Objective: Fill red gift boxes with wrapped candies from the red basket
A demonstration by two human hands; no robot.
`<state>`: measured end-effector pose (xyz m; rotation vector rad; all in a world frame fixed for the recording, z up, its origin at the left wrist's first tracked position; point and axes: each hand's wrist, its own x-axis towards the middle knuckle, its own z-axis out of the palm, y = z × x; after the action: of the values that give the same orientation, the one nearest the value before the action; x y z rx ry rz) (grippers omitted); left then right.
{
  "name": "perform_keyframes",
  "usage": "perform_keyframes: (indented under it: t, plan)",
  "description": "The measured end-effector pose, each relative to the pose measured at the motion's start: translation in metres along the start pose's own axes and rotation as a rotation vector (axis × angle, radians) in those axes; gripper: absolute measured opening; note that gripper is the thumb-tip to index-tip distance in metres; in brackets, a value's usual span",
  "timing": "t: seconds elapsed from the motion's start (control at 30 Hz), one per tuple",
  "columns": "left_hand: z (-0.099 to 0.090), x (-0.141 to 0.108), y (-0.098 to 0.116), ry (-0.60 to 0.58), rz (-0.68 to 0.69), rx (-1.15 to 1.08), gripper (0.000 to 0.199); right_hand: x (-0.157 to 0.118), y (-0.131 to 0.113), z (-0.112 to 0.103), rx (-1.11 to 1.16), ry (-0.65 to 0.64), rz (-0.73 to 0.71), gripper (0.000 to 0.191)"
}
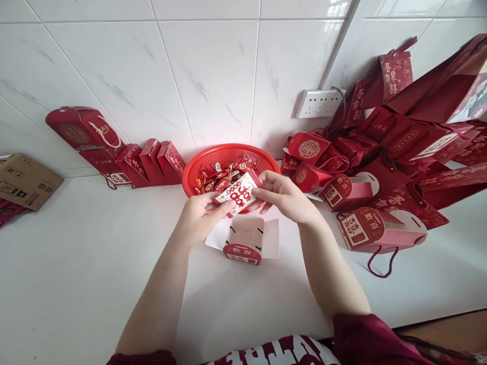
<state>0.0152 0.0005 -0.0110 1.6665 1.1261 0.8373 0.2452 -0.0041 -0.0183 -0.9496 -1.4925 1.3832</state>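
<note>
Both hands grip one red and white printed candy packet (240,194), tilted in the air over the near rim of the basket. My left hand (201,215) pinches its lower left end, thumb on top. My right hand (283,196) has its upper right end between thumb and fingers. Behind the packet, a red plastic basket (194,158) holds several small wrapped candies (218,175), partly hidden by the packet and hands. Just below my hands stands a small red gift box (243,251) with its flaps spread and its inside showing.
Several red boxes (167,162) and a rope-handled box (81,132) line the wall at left, near a brown carton (32,180). More red gift boxes (380,230) and bags (414,137) crowd the right side. A power socket (319,104) is on the tiled wall.
</note>
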Motion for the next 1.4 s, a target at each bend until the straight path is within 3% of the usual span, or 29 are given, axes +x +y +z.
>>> perform_keyframes:
  t: [0.2,0.43,0.5,0.63,0.77,0.87,1.0,1.2,1.4]
  plan:
    - [0.005,-0.003,0.002,0.000,0.076,-0.210,0.027,-0.024,-0.014,-0.008,-0.324,-0.162,-0.140,0.017]
    - [-0.003,-0.007,0.001,-0.183,0.002,-0.160,0.017,-0.031,-0.020,-0.017,-0.529,-0.359,-0.203,0.027]
    - [-0.003,-0.007,0.002,-0.229,-0.029,-0.097,0.015,-0.032,-0.020,-0.015,-0.529,-0.331,-0.196,0.032]
    - [0.000,-0.009,0.005,-0.271,-0.062,-0.004,0.014,-0.027,-0.020,-0.008,-0.438,-0.249,-0.232,0.019]
    - [0.005,-0.006,0.005,-0.177,0.009,0.083,0.019,-0.022,-0.016,-0.005,-0.471,-0.173,-0.246,0.015]
    - [0.011,-0.002,0.002,-0.037,0.088,-0.091,0.019,-0.019,-0.011,-0.003,-0.371,-0.084,-0.197,0.019]
    - [0.017,0.001,0.000,-0.005,0.072,-0.271,0.038,-0.014,-0.006,0.000,-0.196,0.054,-0.183,0.026]
    - [0.012,0.003,0.000,0.100,0.091,-0.236,0.031,-0.013,-0.008,0.000,-0.221,-0.076,-0.171,0.032]
    - [-0.002,0.000,0.001,-0.045,0.082,-0.155,0.031,-0.015,-0.010,0.000,-0.203,-0.004,-0.163,0.046]
